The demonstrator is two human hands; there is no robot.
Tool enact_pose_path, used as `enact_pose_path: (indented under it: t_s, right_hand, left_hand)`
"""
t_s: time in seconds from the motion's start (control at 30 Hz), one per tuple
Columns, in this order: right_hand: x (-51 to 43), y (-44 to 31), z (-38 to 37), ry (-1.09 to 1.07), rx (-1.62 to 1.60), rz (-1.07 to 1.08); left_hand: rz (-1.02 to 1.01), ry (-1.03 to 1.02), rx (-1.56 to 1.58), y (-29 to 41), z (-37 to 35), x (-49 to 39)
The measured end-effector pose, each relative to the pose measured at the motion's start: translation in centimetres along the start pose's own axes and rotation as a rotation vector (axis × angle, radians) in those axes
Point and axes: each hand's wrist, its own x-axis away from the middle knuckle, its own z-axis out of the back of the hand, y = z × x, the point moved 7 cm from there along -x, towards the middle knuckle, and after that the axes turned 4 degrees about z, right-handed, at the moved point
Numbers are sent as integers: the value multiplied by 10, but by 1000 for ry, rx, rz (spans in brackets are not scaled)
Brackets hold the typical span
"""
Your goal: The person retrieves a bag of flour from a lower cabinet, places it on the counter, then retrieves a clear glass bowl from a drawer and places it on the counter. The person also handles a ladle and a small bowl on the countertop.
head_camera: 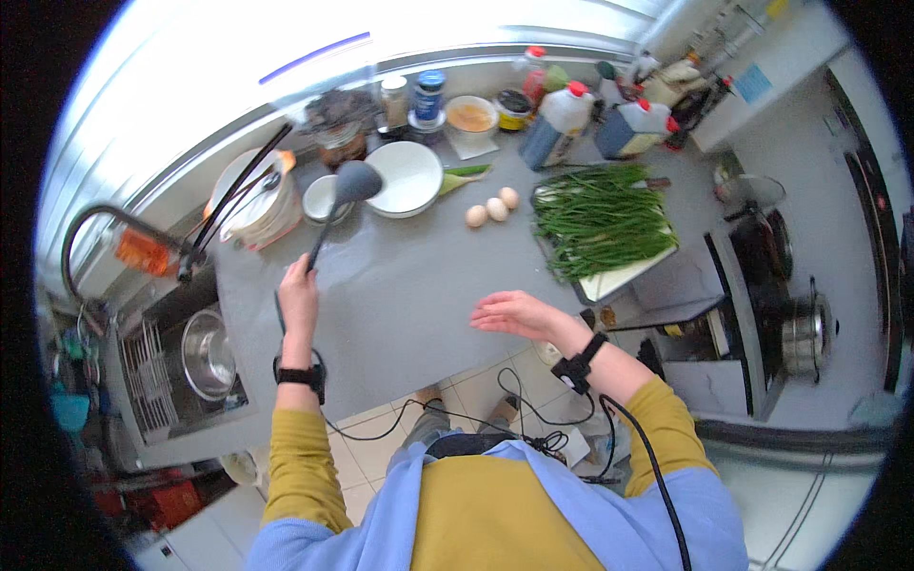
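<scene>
My left hand (298, 298) grips the handle of a dark grey ladle (357, 183), its head raised beside a white bowl (407, 178) and above a small white bowl (321, 198). With fingers apart and nothing in it, my right hand (515, 314) is over the front part of the grey countertop (414, 307). Several eggs (497, 208) lie in a row behind it. Further right, a heap of green chives (603, 221) covers most of a white cutting board (621, 280), with a knife handle (653, 183) at its back edge.
A large pot (257, 207) stands at the back left, near the faucet (107, 210) and a sink holding a metal basin (208, 355). Sauce jugs (558, 125), jars and a bowl of orange-brown food (471, 118) line the back. A steel pot (805, 339) stands far right.
</scene>
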Motion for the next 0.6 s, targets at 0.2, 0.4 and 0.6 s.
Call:
enact_pose_path:
  t_s: [0.2,0.4,0.6]
  right_hand:
    - [4,-13,-6,-18,79,18]
    - [14,-42,-16,-71,373,206]
    - [68,-99,-41,170,1247,918]
  left_hand:
    - [57,-70,-51,3,-3,-3]
    - [240,-480,635,81,-33,2]
    - [395,-988,1118,218,-70,34]
